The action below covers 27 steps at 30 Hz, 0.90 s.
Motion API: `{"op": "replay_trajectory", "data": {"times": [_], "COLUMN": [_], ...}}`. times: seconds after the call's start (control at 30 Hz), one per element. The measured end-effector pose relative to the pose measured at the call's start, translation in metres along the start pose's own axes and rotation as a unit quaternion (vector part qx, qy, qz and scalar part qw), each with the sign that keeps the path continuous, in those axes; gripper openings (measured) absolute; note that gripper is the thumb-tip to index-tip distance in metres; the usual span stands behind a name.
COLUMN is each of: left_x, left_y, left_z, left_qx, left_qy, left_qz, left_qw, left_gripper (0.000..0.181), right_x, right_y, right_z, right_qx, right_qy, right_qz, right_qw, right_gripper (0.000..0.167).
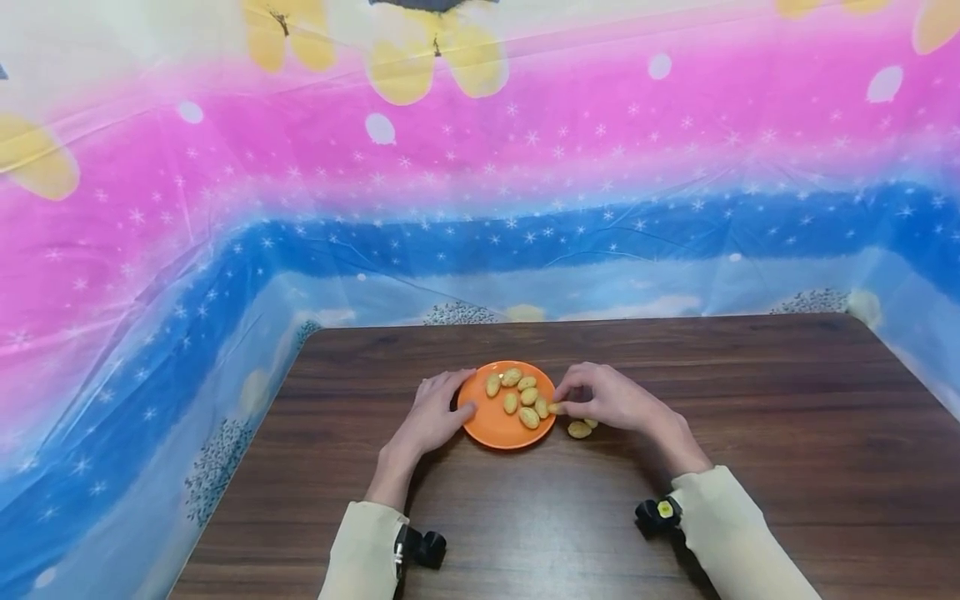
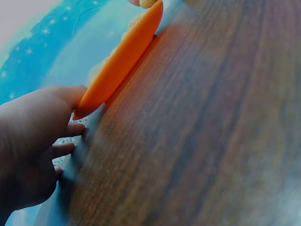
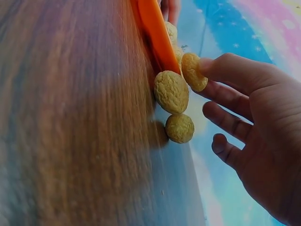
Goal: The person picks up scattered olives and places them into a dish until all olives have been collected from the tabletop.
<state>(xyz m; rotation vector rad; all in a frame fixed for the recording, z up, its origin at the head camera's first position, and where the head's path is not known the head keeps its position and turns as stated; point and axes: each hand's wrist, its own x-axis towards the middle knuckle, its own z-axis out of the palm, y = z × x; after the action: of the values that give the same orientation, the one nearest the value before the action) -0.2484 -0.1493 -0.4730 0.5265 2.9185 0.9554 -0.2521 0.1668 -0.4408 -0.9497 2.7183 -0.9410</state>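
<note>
An orange plate holds several wrinkled, yellow-tan, walnut-like ovals. My left hand grips the plate's left rim, thumb over the edge; in the left wrist view that thumb touches the rim, other fingers lower down beside it. At the plate's right edge, my right hand pinches one walnut-like oval between thumb and index finger. Its other fingers are loosely bent in the right wrist view. Just below this hand, two more walnut-like ovals lie on the table, close together beside the plate.
The dark wood-grain table runs back to a hanging cloth patterned in pink, blue and white, which also surrounds its sides. Black wrist cameras sit at both pale sleeves.
</note>
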Motion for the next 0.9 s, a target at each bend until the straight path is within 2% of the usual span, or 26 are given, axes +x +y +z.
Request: {"op": "replay_trajectory", "data": {"times": [0.7,0.9], "left_x": [0.001,0.002], "left_y": [0.0,-0.002], "left_z": [0.0,0.001], "left_qx": [0.007,0.013], "left_qy": [-0.003,-0.004], "left_qz": [0.007,-0.002], "left_qw": [0.9999,0.9999], "left_gripper": [0.057,0.057], "right_x": [0.018,0.026], "right_y": [-0.01,-0.014], "right_z": [0.004,0.004], "right_qx": [-0.031,-0.057], "right_qy": [0.014,0.021], "right_qz": [-0.035,-0.077], "right_qw": [0.9988,0.9951], "right_gripper": [0.013,0.014]}}
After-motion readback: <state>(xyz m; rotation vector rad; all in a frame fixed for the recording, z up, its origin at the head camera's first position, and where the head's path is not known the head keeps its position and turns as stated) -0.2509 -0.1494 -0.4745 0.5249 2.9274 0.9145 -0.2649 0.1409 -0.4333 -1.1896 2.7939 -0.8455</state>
